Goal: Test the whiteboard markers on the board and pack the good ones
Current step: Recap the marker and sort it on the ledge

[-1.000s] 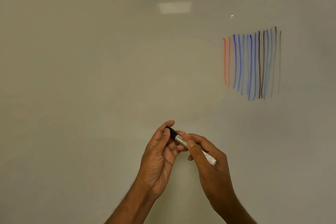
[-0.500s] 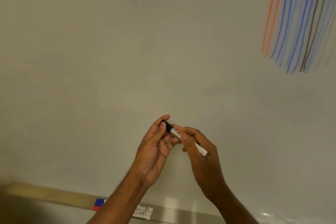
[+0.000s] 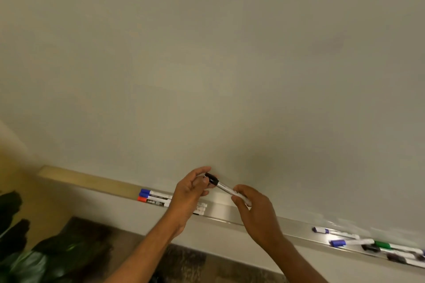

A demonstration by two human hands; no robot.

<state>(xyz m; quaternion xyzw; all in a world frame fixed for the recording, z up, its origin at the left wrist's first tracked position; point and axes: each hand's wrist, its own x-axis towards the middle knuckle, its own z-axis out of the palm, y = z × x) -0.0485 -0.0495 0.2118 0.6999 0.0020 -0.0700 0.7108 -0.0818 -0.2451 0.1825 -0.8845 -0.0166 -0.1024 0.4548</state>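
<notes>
A black-capped whiteboard marker [image 3: 224, 188] with a white barrel is held between both hands in front of the whiteboard [image 3: 207, 64]. My left hand [image 3: 188, 193] pinches its black cap end. My right hand [image 3: 253, 211] grips the barrel's other end. Below them runs the metal marker tray [image 3: 220, 210]. On the tray's left lie a blue-capped marker [image 3: 155, 193] and a red-capped marker [image 3: 153, 201], partly hidden by my left hand. At the tray's right lie several more markers: blue [image 3: 322, 230], blue [image 3: 339, 242], green [image 3: 383, 245] and black [image 3: 370, 248].
A wooden strip [image 3: 87, 181] continues the tray to the left. Dark green plant leaves [image 3: 34, 257] fill the lower left corner. Patterned floor [image 3: 184, 262] shows below the wall. The drawn test lines are out of view.
The view has swung down and left: the coloured test lines left the frame and the tray with its markers came in. Both hands keep the same hold on the black marker, lower against the board.
</notes>
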